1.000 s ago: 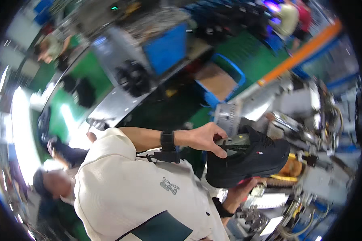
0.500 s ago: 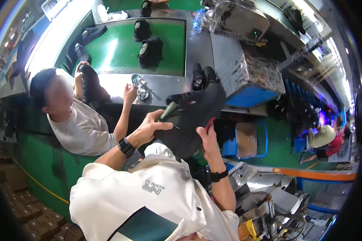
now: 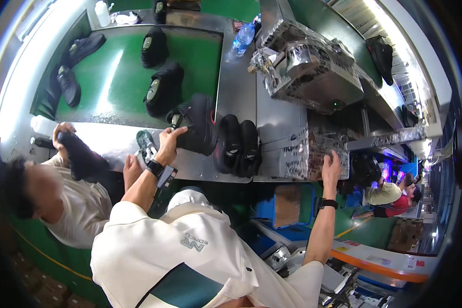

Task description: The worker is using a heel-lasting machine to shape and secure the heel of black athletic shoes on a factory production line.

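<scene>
My left hand [image 3: 170,143] grips the edge of a black shoe [image 3: 197,126] at the near right corner of the green belt, over the metal border. My right hand [image 3: 331,169] is empty, fingers stretched, in front of a plastic-wrapped box [image 3: 318,154]; whether it touches the box I cannot tell. Between the hands a pair of black shoes [image 3: 237,146] stands side by side on the metal table. Left of my left hand, a green and white crumpled item [image 3: 146,145] lies on the metal ledge.
More black shoes [image 3: 164,88] lie on the green belt [image 3: 108,77]. A co-worker [image 3: 72,200] at the left holds a black shoe [image 3: 82,156]. A water bottle [image 3: 244,39] and a wrapped machine [image 3: 313,72] stand beyond. A blue-framed cart [image 3: 287,205] sits below the table.
Both hands held a black shoe before my chest earlier. Now my left hand has it farther forward at the belt's corner. My right hand has let go and moved right.
</scene>
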`<state>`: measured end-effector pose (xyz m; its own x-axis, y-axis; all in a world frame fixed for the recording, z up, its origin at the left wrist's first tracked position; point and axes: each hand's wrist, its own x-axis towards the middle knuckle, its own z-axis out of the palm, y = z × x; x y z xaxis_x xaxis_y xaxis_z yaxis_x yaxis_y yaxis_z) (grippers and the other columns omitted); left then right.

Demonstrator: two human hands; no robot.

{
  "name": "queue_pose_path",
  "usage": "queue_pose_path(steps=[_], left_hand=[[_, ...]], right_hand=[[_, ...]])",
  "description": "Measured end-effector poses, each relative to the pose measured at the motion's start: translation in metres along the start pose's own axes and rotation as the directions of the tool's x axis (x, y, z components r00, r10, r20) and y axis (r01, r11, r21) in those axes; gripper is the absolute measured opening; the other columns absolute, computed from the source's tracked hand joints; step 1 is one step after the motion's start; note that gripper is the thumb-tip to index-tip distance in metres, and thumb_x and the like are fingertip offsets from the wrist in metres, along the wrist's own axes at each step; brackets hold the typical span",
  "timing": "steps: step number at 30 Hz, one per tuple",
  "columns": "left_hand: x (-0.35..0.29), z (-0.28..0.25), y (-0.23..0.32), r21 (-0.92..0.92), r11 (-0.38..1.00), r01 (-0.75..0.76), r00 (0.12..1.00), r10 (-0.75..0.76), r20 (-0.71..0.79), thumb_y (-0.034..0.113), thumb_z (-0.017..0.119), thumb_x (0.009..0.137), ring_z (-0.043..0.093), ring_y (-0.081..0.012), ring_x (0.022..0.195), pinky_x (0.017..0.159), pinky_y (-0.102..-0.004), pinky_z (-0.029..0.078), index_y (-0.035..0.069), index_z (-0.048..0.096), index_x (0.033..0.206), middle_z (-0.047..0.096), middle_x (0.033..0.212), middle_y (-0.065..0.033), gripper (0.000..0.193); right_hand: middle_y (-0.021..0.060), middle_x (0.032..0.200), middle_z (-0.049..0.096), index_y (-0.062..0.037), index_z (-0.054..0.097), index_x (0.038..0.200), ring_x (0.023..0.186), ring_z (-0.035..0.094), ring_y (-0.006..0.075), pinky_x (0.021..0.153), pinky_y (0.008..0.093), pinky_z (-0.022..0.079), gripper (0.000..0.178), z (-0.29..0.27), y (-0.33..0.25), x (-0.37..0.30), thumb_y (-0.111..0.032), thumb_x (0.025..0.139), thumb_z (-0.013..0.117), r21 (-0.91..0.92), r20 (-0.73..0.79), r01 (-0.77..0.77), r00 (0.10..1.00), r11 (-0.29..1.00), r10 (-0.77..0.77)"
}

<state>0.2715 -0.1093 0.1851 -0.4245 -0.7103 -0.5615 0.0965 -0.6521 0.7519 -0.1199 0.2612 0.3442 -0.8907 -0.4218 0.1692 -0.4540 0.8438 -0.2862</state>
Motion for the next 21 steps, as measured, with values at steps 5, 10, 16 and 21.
queue_pose_path(steps=[5, 10, 16, 21], left_hand=[[0.11, 0.032, 0.023, -0.115, 0.993, -0.02, 0.999, 0.016, -0.031, 0.016, 0.082, 0.079, 0.068, -0.0188, 0.082, 0.076, -0.0336, 0.055, -0.002, 0.066, 0.101, 0.071, 0.093, -0.0086, 0.032], [0.254, 0.048, 0.051, -0.001, 1.0, -0.021, 0.996, 0.021, -0.092, 0.023, 0.08, 0.079, 0.071, -0.0253, 0.082, 0.072, -0.0388, 0.055, 0.002, 0.071, 0.098, 0.073, 0.094, -0.0094, 0.03], [0.431, 0.065, 0.125, 0.604, 0.737, -0.303, 0.883, 0.455, -0.113, 0.035, 0.085, 0.068, 0.071, -0.0282, 0.083, 0.075, -0.0384, 0.054, -0.009, 0.069, 0.093, 0.072, 0.086, -0.0171, 0.054], [0.479, 0.101, 0.103, 0.956, 0.25, -0.155, 0.92, 0.389, 0.048, 0.028, 0.078, 0.072, 0.065, -0.0443, 0.11, 0.097, -0.048, 0.053, -0.006, 0.05, 0.128, 0.064, 0.123, -0.0286, 0.071]], right_hand=[[0.0223, 0.153, 0.045, -0.0006, 0.049, 0.146, 0.141, 0.04, 0.0424, 0.118, 0.0529, 0.033, 0.051, 0.043, 0.025, 0.016, -0.025, 0.102, 0.056, -0.267, -0.138, 0.055, 0.986, 0.962, -0.095], [0.0223, 0.153, 0.047, -0.0018, 0.049, 0.145, 0.141, 0.041, 0.0428, 0.116, 0.0527, 0.035, 0.046, 0.042, 0.012, 0.014, -0.024, 0.104, 0.053, -0.186, -0.151, 0.11, 0.979, 0.976, -0.139], [0.0264, 0.151, 0.046, 0.0039, 0.05, 0.143, 0.143, 0.039, 0.0443, 0.117, 0.0557, 0.031, 0.049, 0.037, -0.007, 0.017, -0.021, 0.101, 0.055, -0.127, -0.092, 0.068, 0.993, 0.99, -0.08], [0.034, 0.144, 0.049, 0.0118, 0.054, 0.134, 0.141, 0.038, 0.0509, 0.12, 0.0547, 0.027, 0.058, 0.044, 0.043, 0.001, -0.023, 0.089, 0.067, -0.214, -0.055, -0.126, 0.992, 0.969, 0.117]])
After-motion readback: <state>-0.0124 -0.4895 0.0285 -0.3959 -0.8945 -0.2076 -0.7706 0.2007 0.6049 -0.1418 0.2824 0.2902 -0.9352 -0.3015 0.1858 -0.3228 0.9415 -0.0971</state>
